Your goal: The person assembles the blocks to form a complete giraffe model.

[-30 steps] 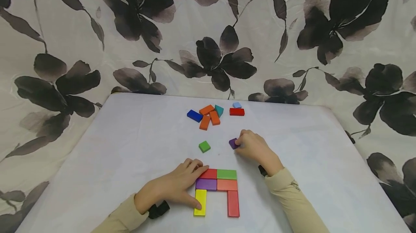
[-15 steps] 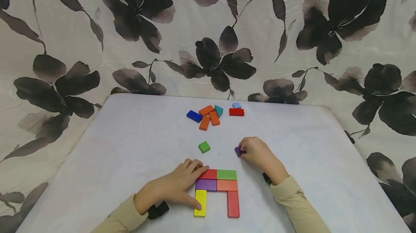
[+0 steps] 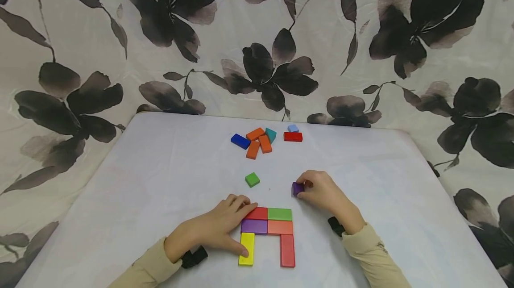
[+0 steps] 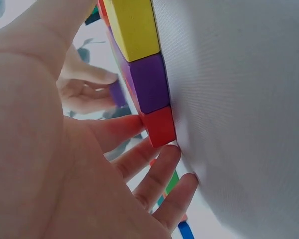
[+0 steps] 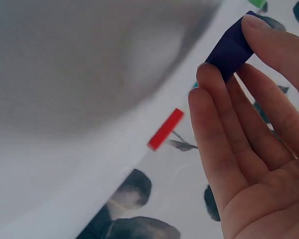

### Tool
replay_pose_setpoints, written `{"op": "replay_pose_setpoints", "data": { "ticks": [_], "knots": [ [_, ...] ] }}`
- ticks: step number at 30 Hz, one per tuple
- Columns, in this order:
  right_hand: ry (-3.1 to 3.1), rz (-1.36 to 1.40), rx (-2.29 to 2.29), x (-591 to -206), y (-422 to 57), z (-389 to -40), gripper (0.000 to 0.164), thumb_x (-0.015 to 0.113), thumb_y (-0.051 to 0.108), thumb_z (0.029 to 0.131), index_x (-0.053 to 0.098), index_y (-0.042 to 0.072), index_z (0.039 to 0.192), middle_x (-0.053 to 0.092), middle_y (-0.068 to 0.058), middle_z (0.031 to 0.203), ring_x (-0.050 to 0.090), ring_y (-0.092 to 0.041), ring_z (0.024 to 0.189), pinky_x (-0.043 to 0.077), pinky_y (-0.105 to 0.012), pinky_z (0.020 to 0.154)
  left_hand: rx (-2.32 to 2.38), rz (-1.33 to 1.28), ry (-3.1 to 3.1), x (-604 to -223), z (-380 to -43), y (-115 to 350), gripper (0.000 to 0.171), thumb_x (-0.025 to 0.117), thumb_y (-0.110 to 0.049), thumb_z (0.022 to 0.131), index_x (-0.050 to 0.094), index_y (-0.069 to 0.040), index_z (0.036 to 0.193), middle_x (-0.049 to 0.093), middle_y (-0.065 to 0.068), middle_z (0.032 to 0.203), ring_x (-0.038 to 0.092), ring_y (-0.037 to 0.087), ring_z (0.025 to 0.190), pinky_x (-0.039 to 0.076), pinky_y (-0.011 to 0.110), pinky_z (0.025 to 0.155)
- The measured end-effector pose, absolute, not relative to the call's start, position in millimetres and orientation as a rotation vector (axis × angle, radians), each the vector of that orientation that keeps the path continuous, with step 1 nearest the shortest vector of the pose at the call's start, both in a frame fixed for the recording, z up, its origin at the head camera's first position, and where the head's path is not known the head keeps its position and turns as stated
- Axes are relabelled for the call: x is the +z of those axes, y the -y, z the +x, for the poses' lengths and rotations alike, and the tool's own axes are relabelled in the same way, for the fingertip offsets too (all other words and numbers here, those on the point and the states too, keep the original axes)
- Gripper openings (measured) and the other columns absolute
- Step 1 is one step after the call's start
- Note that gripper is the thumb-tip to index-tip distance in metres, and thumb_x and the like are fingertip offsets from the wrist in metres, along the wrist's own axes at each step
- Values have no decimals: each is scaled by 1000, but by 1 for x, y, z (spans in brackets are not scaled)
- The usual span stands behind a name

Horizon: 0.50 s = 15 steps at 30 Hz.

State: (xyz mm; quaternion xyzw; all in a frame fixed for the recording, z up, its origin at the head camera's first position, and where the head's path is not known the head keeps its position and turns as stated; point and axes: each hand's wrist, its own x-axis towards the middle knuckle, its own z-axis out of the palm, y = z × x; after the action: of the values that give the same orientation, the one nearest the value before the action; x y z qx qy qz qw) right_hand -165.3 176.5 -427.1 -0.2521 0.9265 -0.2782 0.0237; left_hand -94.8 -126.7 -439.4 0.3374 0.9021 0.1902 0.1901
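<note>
In the head view, the small purple block (image 3: 297,189) is sitting at about one o'clock from the joined blocks, and in the right wrist view its visible length is slanting from one o'clock to seven. The right hand (image 3: 323,193) is pinching it between thumb and fingers, nearly closed to its width. The yellow block (image 3: 248,240) and the long red block (image 3: 287,251) are pointing twelve to six, while the long purple block (image 3: 254,226) and the coral block (image 3: 279,227) above them are running nine to three. The left hand (image 3: 213,230) is spreading its fingers wide, gripping nothing, its thumb resting on the yellow block and its forefinger touching the upper red block (image 3: 260,213). A white worktop (image 3: 160,167) is carrying everything, with a pale floral cloth (image 3: 341,29) showing beyond it. Towards twelve o'clock, three orange blocks (image 3: 265,144) are lying at mixed angles. The pinched block is looking plain, flat-faced and sharp-edged, appearing dark blue in the right wrist view.
</note>
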Motion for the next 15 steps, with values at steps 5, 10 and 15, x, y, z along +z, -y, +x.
{"op": "replay_pose_setpoints", "data": {
  "ticks": [5, 10, 15],
  "knots": [
    [-2828, -815, -922, -413, -177, -154, 30, 83, 3, 78, 72, 3, 106, 68, -2, 96, 59, -17, 83, 54, -37, 76, 534, 955, -2535, -440, -95, 127, 104, 73, -67, 76, 32, -14, 155, 33, 2, 147, 31, 20, 130, 35, 46, 108],
    [-2804, -846, -916, -402, -177, -137, 31, 83, 6, 79, 72, 6, 108, 66, 2, 96, 59, -16, 84, 55, -36, 77, 545, 958, -2532, -441, -94, 126, 104, 72, -67, 76, 32, -14, 155, 33, 2, 146, 30, 20, 130, 35, 45, 108],
    [-2770, -953, -900, -391, -175, -115, 28, 83, 6, 78, 72, 8, 105, 64, 7, 94, 59, -15, 84, 54, -30, 74, 543, 957, -2536, -440, -94, 127, 104, 73, -67, 76, 32, -13, 155, 33, 2, 147, 30, 20, 130, 35, 46, 108]
  ]
}}
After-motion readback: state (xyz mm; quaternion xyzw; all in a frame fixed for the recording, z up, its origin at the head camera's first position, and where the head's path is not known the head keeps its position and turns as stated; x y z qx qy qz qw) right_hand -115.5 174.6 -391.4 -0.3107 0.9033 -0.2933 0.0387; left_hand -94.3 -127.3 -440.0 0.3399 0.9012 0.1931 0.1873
